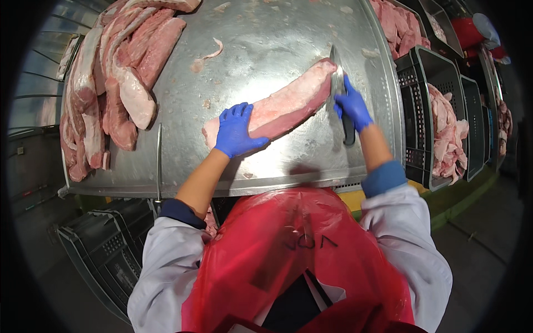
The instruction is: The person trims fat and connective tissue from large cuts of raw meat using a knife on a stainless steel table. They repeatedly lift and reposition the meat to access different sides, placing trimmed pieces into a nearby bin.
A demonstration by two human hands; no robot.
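A long pork loin (pixel 294 100), pale fat on top and darker lean along its near side, lies slanting across the metal table (pixel 266 33). My left hand (pixel 239 130), in a blue glove, rests flat on its near left end, fingers stretched and thumb out to the side. In my blue-gloved right hand (pixel 354 105) is a knife (pixel 337 77) with a dark handle, gripped with its blade pointing away from me. The blade stands at the loin's far right end, touching or right beside it; which of the two I cannot tell.
Several long meat pieces (pixel 119 72) are heaped on the table's left. A thin sharpening steel (pixel 159 161) lies at the front left edge. Small scraps (pixel 211 53) dot the metal. Crates of meat trimmings (pixel 447 133) stand along the right; dark crates (pixel 105 244) sit below left.
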